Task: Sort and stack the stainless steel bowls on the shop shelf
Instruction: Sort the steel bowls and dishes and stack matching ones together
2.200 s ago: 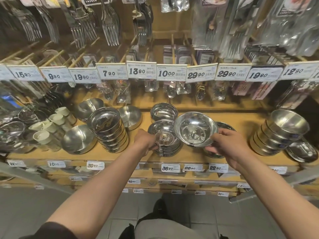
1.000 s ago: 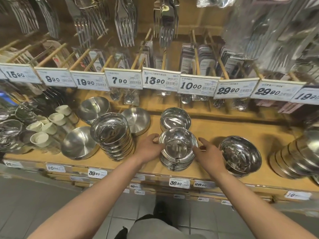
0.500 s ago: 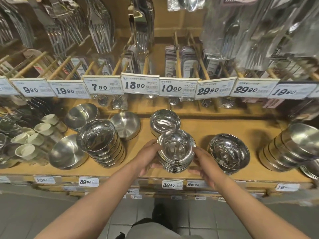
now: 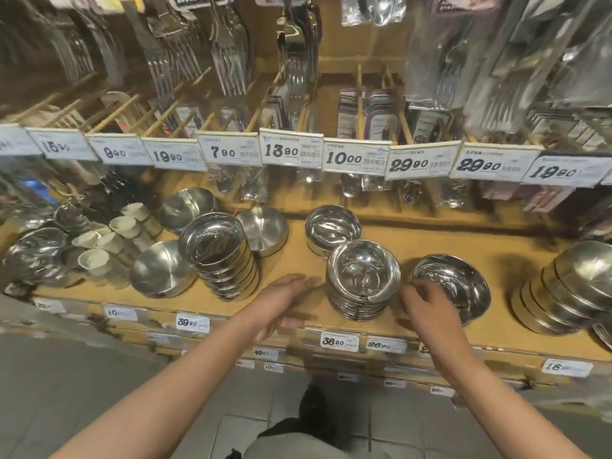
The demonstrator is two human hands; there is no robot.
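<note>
A: Bowls, stacked, right at the front of the wooden shelf [image 4: 381, 329] — the middle stack [image 4: 362, 283] sits upright, nested neatly, just above the 36.90 price tag [image 4: 338, 342].

B: And the hands either side of it! Left hand [image 4: 284, 301] is out flat, palm turned inward, fingers straight and together, pointing toward the stack from its left. Holding nothing, and there's a sliver of shelf between fingertips and steel.

A: Right hand [image 4: 427, 309] comes in from the other side, wrist bent, fingers loosely curled with the tips close to the stack's right edge. Nothing in its grasp. Whether the fingertips touch the rim, I can't tell; it's blurred.

B: Both forearms reach up from the bottom corners, bare, angled toward the centre.

A: Just right of that hand, a single wide bowl [image 4: 453, 286] tilts toward the camera, partly hidden behind the knuckles.

B: Behind the middle stack, a short stack [image 4: 332, 231], nearly touching it. Off to the left, a taller stack [image 4: 220, 256] leaning a touch, with loose bowls on their sides around it.

A: Far right, another stack [image 4: 563, 293] lies tipped over. White cups [image 4: 109, 240] crowd the far left, and a row of price cards [image 4: 291, 152] hangs overhead.
</note>
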